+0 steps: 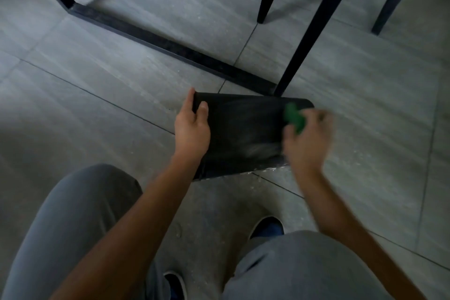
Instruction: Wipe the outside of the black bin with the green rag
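Our left hand point(192, 126) grips one end of the black bin point(243, 134), steadying it on its side on the tiled floor point(97, 68). Our blurred right hand point(306, 136) clutches the green rag point(293, 117) against the bin's upper face, near the table frame point(170, 46).

black bin point(241, 129) on its side, green rag point(293, 117) against it

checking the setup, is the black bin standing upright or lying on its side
Lying on its side. The black bin shows its long side wall facing up on the floor; the left hand holds one end.
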`<state>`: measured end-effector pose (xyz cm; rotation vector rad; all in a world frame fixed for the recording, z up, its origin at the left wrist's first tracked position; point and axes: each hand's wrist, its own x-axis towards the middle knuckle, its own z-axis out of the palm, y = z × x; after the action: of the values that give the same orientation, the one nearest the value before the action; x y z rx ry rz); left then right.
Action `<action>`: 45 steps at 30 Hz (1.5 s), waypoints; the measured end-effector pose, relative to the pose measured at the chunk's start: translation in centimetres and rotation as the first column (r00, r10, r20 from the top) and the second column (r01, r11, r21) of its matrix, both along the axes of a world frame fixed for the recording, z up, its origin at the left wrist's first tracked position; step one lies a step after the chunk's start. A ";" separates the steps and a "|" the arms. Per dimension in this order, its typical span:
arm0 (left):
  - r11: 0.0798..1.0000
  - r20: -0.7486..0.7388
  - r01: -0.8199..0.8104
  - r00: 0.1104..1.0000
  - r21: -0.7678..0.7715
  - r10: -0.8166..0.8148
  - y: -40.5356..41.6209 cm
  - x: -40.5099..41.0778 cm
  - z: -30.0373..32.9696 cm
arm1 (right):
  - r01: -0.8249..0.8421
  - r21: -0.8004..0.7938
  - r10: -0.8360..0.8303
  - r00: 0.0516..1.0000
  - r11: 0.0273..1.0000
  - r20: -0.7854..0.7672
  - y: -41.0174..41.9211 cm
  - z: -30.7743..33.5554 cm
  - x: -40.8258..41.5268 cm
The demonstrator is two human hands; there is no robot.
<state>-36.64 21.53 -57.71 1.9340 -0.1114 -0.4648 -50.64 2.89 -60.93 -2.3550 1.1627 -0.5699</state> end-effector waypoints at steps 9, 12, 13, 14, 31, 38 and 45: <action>0.998 -0.002 -0.006 1.000 0.068 0.007 1.0 0.9 -2.2 | -0.399 -0.119 0.406 0.913 0.909 0.035 3.2 -2.3 -2.6; 0.996 -0.014 -0.028 0.999 0.083 0.029 1.2 1.1 -1.6 | -0.126 -0.024 0.128 0.981 0.992 0.142 -0.3 -3.0 -3.0; 0.995 0.008 -0.025 1.000 0.101 0.025 1.3 1.1 -1.7 | 0.167 0.110 -0.183 0.971 0.980 0.151 -1.8 -3.3 -3.7; 0.994 0.029 -0.014 1.000 0.112 0.011 1.3 1.2 -1.8 | 0.300 0.185 -0.330 0.930 0.936 0.164 -1.8 -3.4 -3.9; 0.974 -0.013 0.188 0.982 0.126 -0.188 1.1 0.6 -1.3 | 0.265 -0.017 -0.265 0.960 0.964 -0.090 -5.5 -0.3 -0.2; 0.982 0.062 0.166 0.983 0.087 -0.171 0.2 -1.3 0.2 | 0.081 0.073 -0.076 0.995 0.994 -0.067 -5.2 0.1 0.9; 0.977 0.059 0.181 0.980 0.112 -0.188 0.4 -0.7 0.9 | -0.488 -0.065 0.486 0.873 0.870 -0.051 2.6 2.4 5.9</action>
<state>-37.33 21.94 -56.80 2.0543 -0.3193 -0.5358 -44.71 5.50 -58.50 -2.5951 0.5180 -0.3987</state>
